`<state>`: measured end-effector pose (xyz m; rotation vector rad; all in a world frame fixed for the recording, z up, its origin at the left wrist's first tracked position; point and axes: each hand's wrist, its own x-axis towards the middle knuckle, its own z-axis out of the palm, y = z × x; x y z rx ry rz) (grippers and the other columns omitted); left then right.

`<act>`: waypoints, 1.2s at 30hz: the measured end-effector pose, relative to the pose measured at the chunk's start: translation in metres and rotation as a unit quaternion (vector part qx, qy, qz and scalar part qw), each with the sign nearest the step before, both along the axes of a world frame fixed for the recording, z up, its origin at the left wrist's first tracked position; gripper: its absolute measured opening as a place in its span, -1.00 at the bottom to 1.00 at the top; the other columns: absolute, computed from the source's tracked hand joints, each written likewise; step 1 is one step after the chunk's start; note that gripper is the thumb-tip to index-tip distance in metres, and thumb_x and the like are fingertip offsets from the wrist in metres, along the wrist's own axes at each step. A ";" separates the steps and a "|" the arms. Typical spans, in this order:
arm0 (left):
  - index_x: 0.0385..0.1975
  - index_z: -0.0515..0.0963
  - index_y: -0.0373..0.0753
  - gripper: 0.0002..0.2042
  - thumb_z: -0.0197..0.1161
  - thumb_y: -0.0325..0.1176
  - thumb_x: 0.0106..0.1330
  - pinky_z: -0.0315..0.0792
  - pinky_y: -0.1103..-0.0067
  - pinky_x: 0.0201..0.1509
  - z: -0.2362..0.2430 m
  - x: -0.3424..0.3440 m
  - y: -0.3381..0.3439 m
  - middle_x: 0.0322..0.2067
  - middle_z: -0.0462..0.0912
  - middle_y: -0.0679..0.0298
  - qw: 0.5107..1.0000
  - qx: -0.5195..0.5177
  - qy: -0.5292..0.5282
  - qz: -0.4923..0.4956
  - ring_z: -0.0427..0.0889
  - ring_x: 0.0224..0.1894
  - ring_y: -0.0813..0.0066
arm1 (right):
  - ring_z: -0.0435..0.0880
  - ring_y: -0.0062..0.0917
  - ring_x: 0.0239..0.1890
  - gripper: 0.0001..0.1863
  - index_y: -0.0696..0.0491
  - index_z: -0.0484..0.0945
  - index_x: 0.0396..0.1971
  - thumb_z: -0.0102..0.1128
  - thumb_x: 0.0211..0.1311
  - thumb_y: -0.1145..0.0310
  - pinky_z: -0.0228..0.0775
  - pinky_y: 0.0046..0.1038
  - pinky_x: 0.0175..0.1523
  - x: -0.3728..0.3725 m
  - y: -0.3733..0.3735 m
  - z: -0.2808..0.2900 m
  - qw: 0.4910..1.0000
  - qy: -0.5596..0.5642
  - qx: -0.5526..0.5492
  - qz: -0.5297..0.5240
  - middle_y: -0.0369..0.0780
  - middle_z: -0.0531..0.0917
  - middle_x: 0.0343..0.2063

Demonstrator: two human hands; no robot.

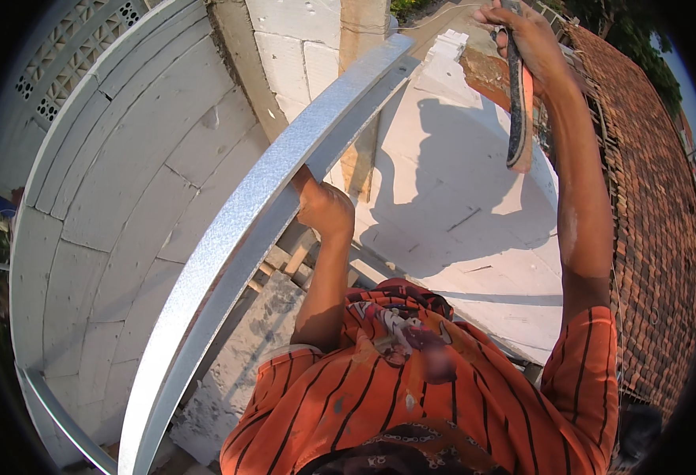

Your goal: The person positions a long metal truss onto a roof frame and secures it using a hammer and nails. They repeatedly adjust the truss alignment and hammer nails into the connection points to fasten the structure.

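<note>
A long galvanized steel channel point(229, 210) runs diagonally from the lower left to the upper middle, bowed by the lens. My left hand point(326, 207) is closed around its lower edge, near the middle of its length; the fingertips are hidden behind the metal. At the upper right my right hand point(528, 36) is raised, its fingers wrapped round a long tool with a black and orange handle point(516, 119). The handle hangs down below the hand. The tool's other end is cut off by the top of the view, so its kind does not show.
A pale block wall point(142, 166) stands at the left, with another white block wall point(474, 214) ahead carrying my shadow. A concrete column point(360, 119) rises between them. Rough grey masonry point(245, 348) lies below the channel. A tiled roof point(648, 206) slopes away at the right.
</note>
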<state>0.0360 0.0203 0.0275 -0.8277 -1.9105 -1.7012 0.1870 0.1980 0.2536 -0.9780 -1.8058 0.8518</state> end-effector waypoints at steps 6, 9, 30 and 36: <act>0.13 0.24 -0.42 -0.39 -0.06 -0.75 -0.08 0.40 0.34 -0.12 0.002 -0.003 0.008 -0.02 0.41 -0.18 0.999 -0.018 -0.015 -0.027 0.47 -0.10 -0.17 | 0.47 -0.58 -0.51 -0.79 0.09 0.45 -0.35 -0.16 0.32 0.30 0.37 -0.48 -0.44 -0.009 -0.026 0.007 0.998 0.036 -0.044 -0.029 -0.27 0.49 -0.53; 0.13 0.23 -0.42 -0.38 -0.06 -0.75 -0.09 0.39 0.31 -0.12 0.000 -0.003 0.013 -0.03 0.41 -0.19 0.999 0.003 0.034 -0.017 0.47 -0.11 -0.19 | 0.47 -0.57 -0.51 -0.79 0.09 0.45 -0.34 -0.15 0.31 0.30 0.38 -0.47 -0.45 -0.008 -0.023 0.007 0.998 0.017 -0.035 -0.047 -0.26 0.48 -0.53; 0.15 0.27 -0.37 -0.41 -0.22 -0.80 0.00 0.14 0.34 0.24 0.016 0.005 0.026 0.14 0.32 -0.07 0.995 -0.003 -0.080 -0.065 0.30 0.17 -0.02 | 0.32 -0.85 -0.70 -0.84 -0.01 0.41 -0.33 0.11 0.16 0.27 0.13 -0.75 -0.66 0.023 -0.009 -0.020 0.999 0.038 -0.003 0.036 -0.44 0.41 -0.68; 0.12 0.30 -0.41 -0.46 -0.19 -0.77 0.04 0.10 0.35 0.26 0.007 0.003 0.022 0.16 0.29 -0.07 0.995 -0.036 -0.043 -0.079 0.30 0.18 0.01 | 0.29 -0.80 -0.71 -0.87 -0.02 0.37 -0.36 0.10 0.11 0.35 0.09 -0.73 -0.63 0.038 -0.015 -0.080 0.996 0.029 -0.089 -0.013 -0.44 0.41 -0.68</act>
